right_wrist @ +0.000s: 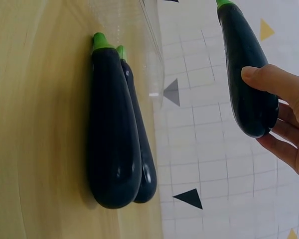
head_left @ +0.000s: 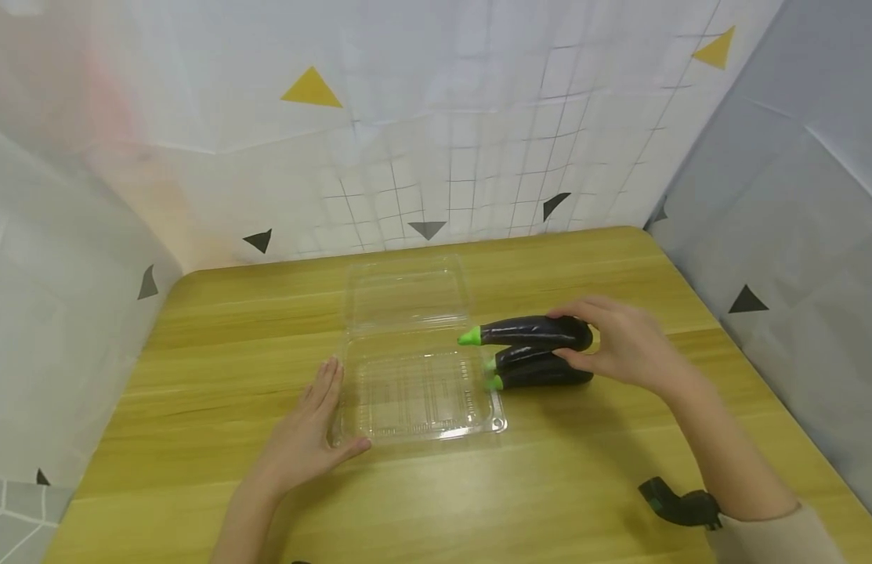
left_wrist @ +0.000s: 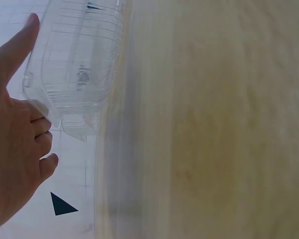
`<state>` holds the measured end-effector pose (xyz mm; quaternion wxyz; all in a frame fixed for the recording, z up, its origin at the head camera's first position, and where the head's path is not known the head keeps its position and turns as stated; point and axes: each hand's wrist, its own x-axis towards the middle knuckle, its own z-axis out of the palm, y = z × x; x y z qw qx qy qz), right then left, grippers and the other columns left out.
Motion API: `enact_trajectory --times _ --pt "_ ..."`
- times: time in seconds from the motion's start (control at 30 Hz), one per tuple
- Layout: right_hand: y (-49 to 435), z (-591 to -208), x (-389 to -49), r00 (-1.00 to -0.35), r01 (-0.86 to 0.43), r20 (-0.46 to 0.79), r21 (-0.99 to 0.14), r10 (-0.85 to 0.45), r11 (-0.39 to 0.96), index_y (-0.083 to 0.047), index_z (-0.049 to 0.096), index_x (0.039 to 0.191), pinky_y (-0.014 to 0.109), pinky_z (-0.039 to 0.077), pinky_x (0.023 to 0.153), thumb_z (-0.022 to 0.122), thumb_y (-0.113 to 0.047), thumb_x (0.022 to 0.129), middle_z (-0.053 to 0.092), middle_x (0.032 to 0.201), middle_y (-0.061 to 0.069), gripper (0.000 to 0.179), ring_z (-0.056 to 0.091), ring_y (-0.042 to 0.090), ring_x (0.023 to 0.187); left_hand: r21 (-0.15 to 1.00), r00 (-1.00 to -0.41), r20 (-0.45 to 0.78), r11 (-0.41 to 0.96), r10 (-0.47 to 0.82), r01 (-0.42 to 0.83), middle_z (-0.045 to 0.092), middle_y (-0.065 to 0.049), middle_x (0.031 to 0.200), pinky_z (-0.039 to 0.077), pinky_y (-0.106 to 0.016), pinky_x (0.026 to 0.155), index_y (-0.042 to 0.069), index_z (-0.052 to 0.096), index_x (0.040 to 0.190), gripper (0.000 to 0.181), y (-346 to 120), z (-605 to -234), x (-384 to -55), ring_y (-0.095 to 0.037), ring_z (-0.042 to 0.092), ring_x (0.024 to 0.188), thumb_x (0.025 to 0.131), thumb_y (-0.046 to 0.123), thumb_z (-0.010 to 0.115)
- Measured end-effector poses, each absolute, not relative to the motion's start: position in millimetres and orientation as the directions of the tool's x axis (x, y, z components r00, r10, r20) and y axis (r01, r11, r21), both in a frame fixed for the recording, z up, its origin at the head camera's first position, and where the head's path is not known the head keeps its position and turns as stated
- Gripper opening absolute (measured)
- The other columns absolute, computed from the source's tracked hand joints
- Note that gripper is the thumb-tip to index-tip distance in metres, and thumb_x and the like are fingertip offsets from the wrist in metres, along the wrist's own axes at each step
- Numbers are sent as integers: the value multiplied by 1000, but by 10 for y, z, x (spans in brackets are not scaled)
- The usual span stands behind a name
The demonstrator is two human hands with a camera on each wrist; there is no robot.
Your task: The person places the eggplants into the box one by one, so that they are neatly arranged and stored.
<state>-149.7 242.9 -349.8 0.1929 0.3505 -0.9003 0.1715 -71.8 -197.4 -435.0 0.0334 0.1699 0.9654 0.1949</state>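
My right hand point(head_left: 629, 345) grips a dark purple eggplant point(head_left: 530, 332) with a green stem by its thick end, thumb on one side. In the right wrist view the held eggplant point(right_wrist: 246, 74) is up off the table. Two more eggplants point(right_wrist: 114, 134) lie side by side on the wood beneath it. My left hand point(head_left: 305, 435) rests at the left edge of a clear plastic clamshell box point(head_left: 414, 392), fingers extended along its side and thumb at the front corner. The box's lid point(head_left: 407, 294) lies folded back. In the left wrist view the left hand point(left_wrist: 20, 134) touches the box's rim.
The wooden table point(head_left: 436, 501) has rounded far corners. White sheeting point(head_left: 443, 133) with grid lines and yellow and dark triangles stands along its back, and grey-white sheets flank both sides. A black strap point(head_left: 682, 505) hangs at the right wrist.
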Motion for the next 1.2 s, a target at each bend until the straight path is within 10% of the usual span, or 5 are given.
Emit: enact_trajectory --times 0.27,0.77,1.2 --pt "2315 -3515 -1538 -677 -713 442 -191 -589 675 -16 67 111 29 51 54 86 -26 66 69 103 2 50 66 16 80 387 -937 10 863 348 325 -5 -5 161 18 -48 115 8 1 155 112 -1969 -4360 -715 -21 -1 147 81 65 63" --pt "2006 -3489 -1667 -693 -714 377 -237 -614 659 -17 67 113 26 45 52 85 -27 71 69 104 1 47 53 8 63 384 -939 9 866 343 320 -5 -8 161 20 -48 114 5 3 154 113 -1940 -4334 -718 -27 3 146 80 66 63" --pt "1767 -3462 -1738 -670 -739 363 -239 -648 630 -16 68 113 33 52 64 85 -26 71 69 105 1 47 63 15 84 390 -938 0 864 347 320 -4 -10 161 19 -49 114 4 3 154 112 -1939 -4319 -728 -29 4 146 81 66 63"
